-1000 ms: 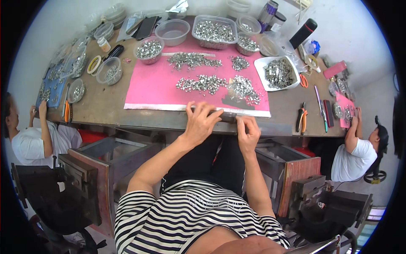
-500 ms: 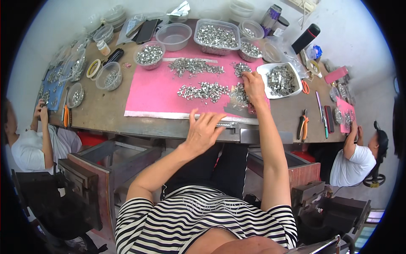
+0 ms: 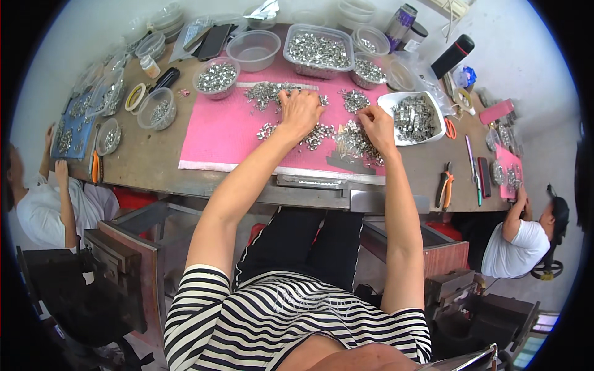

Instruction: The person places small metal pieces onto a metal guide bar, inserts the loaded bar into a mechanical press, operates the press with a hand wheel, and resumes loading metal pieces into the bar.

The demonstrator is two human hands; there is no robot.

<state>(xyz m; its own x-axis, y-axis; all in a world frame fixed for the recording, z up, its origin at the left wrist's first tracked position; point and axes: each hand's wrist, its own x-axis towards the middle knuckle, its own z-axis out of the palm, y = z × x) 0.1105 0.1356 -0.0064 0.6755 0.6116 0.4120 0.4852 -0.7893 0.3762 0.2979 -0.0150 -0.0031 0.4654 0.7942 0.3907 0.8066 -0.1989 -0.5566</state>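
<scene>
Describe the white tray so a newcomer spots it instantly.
On the workbench, find the pink mat. At its right edge, just right of the person's right hand, sits a squarish tray of small metal pieces. It is opaque white; the tubs along the mat's far edge are see-through.

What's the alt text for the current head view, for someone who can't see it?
A person's left hand is over the farther long pile of small silvery metal parts on a pink mat; the right hand is at the left side of a white tray of parts. Clear plastic tubs line the mat's far side.
</scene>
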